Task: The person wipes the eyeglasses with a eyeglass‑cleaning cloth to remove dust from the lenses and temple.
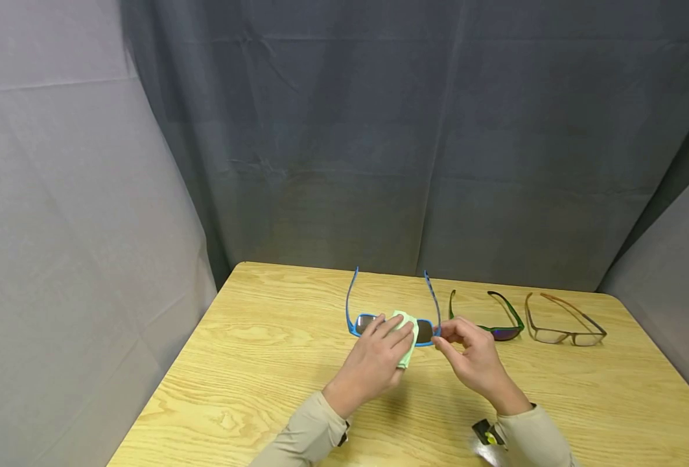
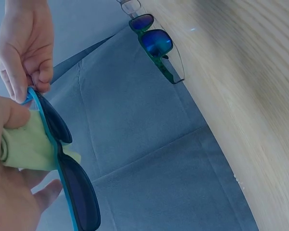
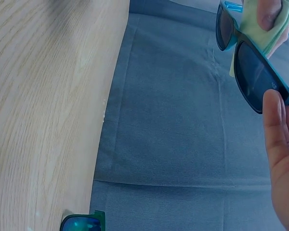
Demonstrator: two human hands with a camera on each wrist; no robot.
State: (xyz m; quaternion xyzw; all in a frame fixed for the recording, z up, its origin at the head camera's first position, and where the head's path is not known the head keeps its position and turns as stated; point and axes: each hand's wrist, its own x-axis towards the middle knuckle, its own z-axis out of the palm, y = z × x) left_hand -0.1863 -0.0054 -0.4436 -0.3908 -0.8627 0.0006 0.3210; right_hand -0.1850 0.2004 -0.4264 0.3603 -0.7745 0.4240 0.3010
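Note:
Blue-framed sunglasses (image 1: 424, 331) with dark lenses are held up above the table, temples unfolded and pointing away. My right hand (image 1: 474, 355) pinches them at the right hinge corner between thumb and fingers. A folded pale green cloth (image 1: 407, 350) lies under the fingers of my left hand (image 1: 376, 360), which holds it against the glasses near the bridge. In the left wrist view the cloth (image 2: 29, 144) is bunched between thumb and fingers behind the frame. The right wrist view shows my right thumb on the outer edge of one lens (image 3: 255, 77).
On the wooden table (image 1: 251, 344), to the right, rest green-framed sunglasses (image 1: 506, 333) with bluish lenses, partly hidden by my right hand. Beside them stand clear-lensed eyeglasses (image 1: 566, 336) with brown temples. Grey curtains (image 1: 344, 143) hang behind and at both sides.

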